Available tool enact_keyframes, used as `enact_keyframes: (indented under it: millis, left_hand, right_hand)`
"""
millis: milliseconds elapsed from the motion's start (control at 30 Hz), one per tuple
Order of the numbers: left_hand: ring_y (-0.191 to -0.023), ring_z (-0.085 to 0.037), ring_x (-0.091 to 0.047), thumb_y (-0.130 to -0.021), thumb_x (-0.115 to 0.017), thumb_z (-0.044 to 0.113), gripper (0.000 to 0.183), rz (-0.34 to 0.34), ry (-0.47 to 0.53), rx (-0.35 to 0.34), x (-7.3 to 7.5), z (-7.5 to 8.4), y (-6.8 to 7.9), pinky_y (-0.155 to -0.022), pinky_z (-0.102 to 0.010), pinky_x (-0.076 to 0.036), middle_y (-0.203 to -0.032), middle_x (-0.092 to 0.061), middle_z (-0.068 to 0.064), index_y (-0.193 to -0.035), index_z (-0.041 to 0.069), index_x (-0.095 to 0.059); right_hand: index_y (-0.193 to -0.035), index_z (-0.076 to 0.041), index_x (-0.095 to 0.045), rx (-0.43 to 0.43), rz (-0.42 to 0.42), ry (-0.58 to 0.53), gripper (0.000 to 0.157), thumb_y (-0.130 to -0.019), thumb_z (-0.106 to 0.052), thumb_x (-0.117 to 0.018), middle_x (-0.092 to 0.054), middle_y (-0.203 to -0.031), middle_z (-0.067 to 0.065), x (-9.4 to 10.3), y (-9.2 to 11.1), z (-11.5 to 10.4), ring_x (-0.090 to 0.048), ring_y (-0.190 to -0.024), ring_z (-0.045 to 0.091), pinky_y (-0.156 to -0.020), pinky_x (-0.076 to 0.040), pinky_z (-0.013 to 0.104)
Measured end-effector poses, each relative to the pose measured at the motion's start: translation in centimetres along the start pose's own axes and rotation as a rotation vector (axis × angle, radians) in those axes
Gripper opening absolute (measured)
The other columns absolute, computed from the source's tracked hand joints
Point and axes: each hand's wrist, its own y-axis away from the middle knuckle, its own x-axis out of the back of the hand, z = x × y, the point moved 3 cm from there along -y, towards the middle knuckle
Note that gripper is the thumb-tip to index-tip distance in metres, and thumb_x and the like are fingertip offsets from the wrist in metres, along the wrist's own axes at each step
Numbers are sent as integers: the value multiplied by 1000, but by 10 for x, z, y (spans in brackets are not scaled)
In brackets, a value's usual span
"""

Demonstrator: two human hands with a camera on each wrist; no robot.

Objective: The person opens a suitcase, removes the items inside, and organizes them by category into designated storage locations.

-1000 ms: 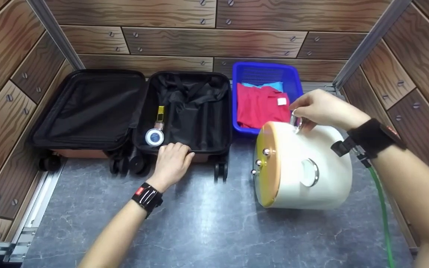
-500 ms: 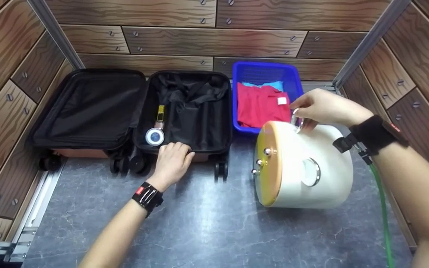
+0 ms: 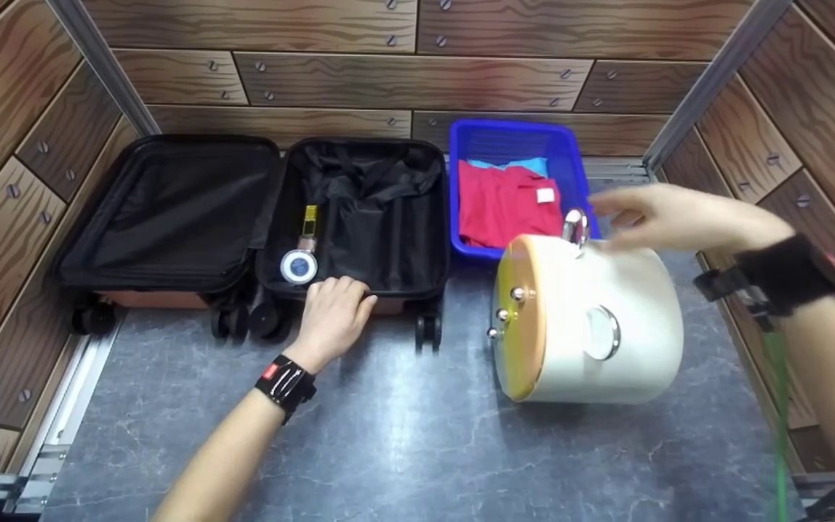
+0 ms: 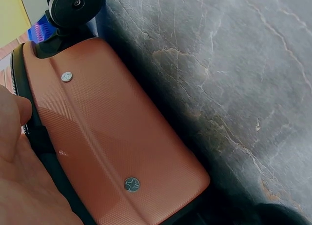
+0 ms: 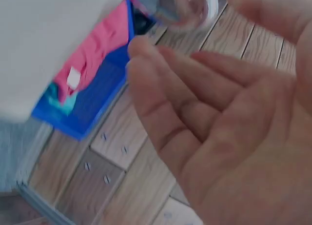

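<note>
right hand (image 3: pixel 671 216): loose, thumb spread off fingers, nothing held; blurry, so exact finger bend n/a.
white container (image 3: pixel 570 319): just below & left of right hand, on grey floor (image 3: pixel 403 457); yellow-orange front (image 3: pixel 519 348) faces left, twd left-hand side.
container weight: prob. mid for its bulk if hollow; contents hidden, can't tell.
container shell: looks stiff & glossy, prob. slick on the curve; bare palms might slide.
metal handle (image 3: pixel 575 226): just beside right fingertips, apart from them; prob. best hold, fingers thru loop, other hand under base.
chrome ring (image 3: pixel 615 332): below right palm, on container's flank; prob. trim, poor hold.
knobs (image 3: pixel 502 314): on the front, farther from right hand; prob. easy to knock, don't pull.
left hand (image 3: pixel 334 312): grips near rim of suitcase (image 3: pixel 414 292), fingers hooked over, thumb at outer edge; fingertips hidden.
suitcase: right under left hand, two halves laid out; shell prob. stiff & light, lining soft; rim at left palm prob. firmest spot.
round item (image 3: pixel 298 267): inside suitcase, just past & left of left fingers; maybe glass-faced, so treat as fragile.
basket (image 3: pixel 513 125): past right fingertips, beyond container; red cloth (image 3: pixel 504 206) in it, limp, pinch anywhere.
</note>
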Motion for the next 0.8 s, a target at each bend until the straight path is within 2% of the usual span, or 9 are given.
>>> enact_keyframes:
  millis: [67, 167, 267, 333, 433, 567, 800]
  left_hand:
    - [-96, -30, -58, -106, -54, 36, 28, -4, 1, 2, 1, 0, 0, -86, -46, -40, -101, -66, -5, -102, 12, -68]
    - [-96, -31, -58, -106, -54, 36, 28, -19, 1, 6, 3, 1, -1, -86, -46, -41, -101, -66, -6, -101, 12, -68]
    - [-98, -31, -59, -106, -53, 36, 28, -60, -1, 19, 6, 4, -3, -88, -47, -41, -104, -68, -7, -105, 12, -69]
    - [-102, -32, -60, -106, -53, 35, 29, -101, 5, 34, 9, 6, -5, -91, -47, -41, -109, -69, -7, -112, 12, -69]
    - [-111, -31, -59, -105, -54, 35, 32, -139, 21, 42, 13, 14, -10, -98, -47, -41, -119, -68, -7, -123, 12, -69]
    - [-116, -29, -58, -103, -57, 33, 33, -124, 95, -2, 19, 38, -20, -102, -47, -42, -124, -67, -6, -128, 13, -68]
    - [-112, -22, -62, -101, -61, 36, 34, -74, 301, -153, 25, 103, -41, -99, -41, -48, -122, -69, -1, -127, 15, -69]
  right_hand:
    - [-157, -9, -40, -5, -45, 37, 83, -90, -42, -77, -42, -158, 17, -3, 9, 3, -41, -141, 43, -107, -35, 70]
    - [-160, -10, -33, -22, -109, 21, 98, -81, -36, -85, -37, -160, 17, -13, 16, 8, -35, -144, 44, -109, -30, 71]
    - [-162, -7, -24, 32, -140, 10, 115, -72, -30, -91, -32, -162, 19, -26, 16, 10, -33, -145, 43, -112, -28, 69]
    - [-163, -4, -18, 67, -149, 36, 123, -69, -32, -93, -26, -164, 22, -34, 15, 12, -30, -146, 42, -114, -27, 67]
    - [-162, 0, -16, 99, -144, 111, 131, -65, -41, -94, -20, -165, 26, -43, 12, 13, -26, -148, 42, -115, -26, 64]
    - [-161, 2, -18, 94, -127, 139, 134, -63, -46, -94, -22, -164, 26, -50, 12, 14, -29, -146, 41, -114, -30, 63]
    - [-161, 0, -23, 119, -87, 117, 130, -63, -45, -95, -30, -162, 22, -49, 14, 15, -37, -141, 35, -112, -34, 58]
